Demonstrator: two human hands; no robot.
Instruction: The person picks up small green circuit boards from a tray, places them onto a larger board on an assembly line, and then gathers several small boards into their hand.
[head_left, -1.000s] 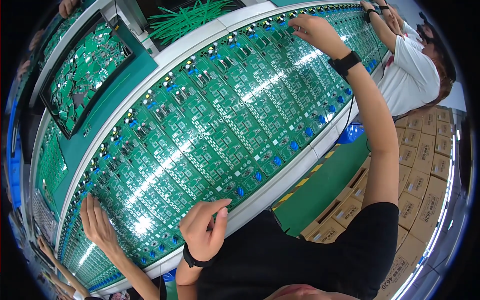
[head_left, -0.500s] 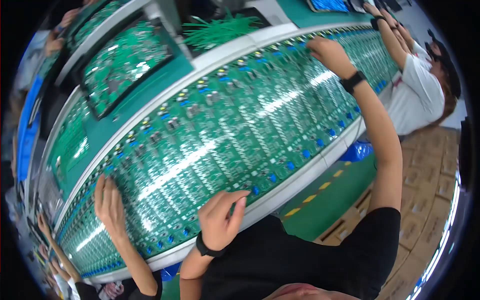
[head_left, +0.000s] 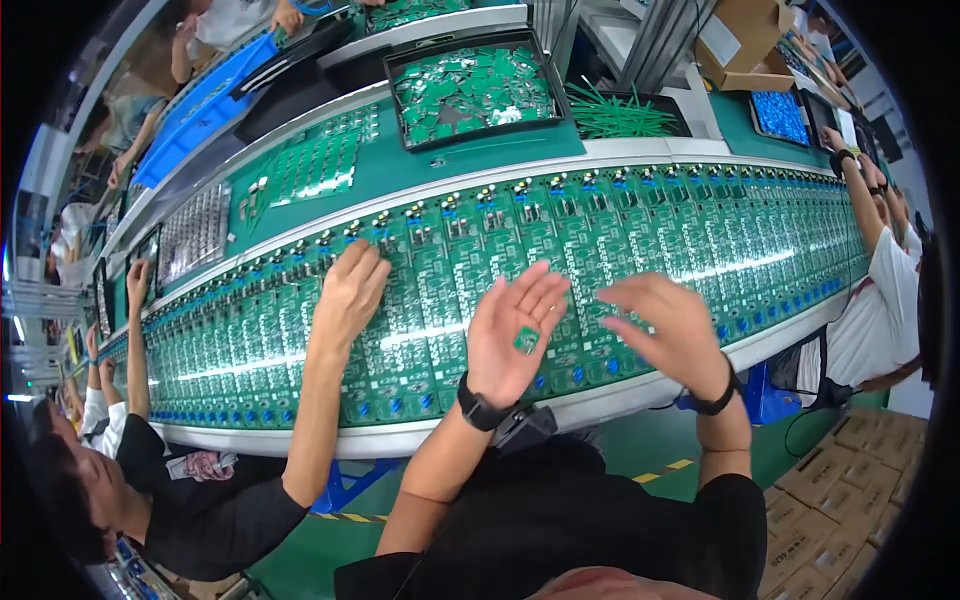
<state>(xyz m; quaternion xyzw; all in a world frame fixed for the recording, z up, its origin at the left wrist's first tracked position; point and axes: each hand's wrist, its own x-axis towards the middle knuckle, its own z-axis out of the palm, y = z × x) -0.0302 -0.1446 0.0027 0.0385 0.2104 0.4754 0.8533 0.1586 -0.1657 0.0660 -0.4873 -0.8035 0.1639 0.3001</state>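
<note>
Your left hand [head_left: 512, 335] was palm up with fingers spread, a small green chip [head_left: 526, 340] lying loose on its palm, your right hand [head_left: 668, 330] open just beside it, both above the conveyor of green circuit boards [head_left: 600, 240], a co-worker's hand [head_left: 348, 290] resting on the boards to your left.

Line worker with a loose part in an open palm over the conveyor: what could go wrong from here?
1. The small green part lies loose on the open left hand, ungripped, above the circuit boards; a tilt could drop it among them.
2. A co-worker's hand rests on boards close beside; elbows may bump.
3. The right hand hovers low over populated boards and might snag components.
</note>
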